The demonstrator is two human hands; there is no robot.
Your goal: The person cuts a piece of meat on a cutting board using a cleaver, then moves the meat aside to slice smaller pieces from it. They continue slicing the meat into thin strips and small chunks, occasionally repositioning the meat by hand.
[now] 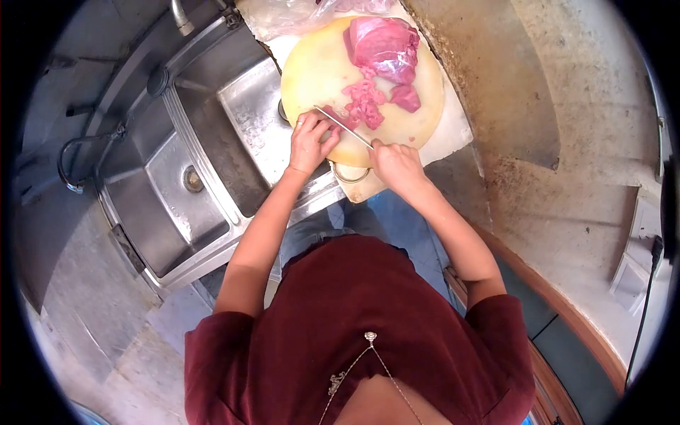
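A round, yellowish cutting board [312, 64] lies in front of me with raw meat on it. My right hand [397, 164] grips the handle of a knife [345, 128], whose blade points up and left across the board's near side. At the board's left edge, my left hand [312, 142] has its fingers curled on a dark red piece of meat [331, 119] beside the blade. Just beyond the knife is a heap of sliced meat [365, 101]. A large pink chunk of meat [383, 48] sits at the far side, with a smaller piece [405, 98] near it.
Left of the board is a steel double sink [258, 106] with a faucet [182, 18] at its far edge and a curved tap [67, 159] farther left. Clear plastic bags [304, 15] lie behind the board. A stained wall [489, 78] rises on the right.
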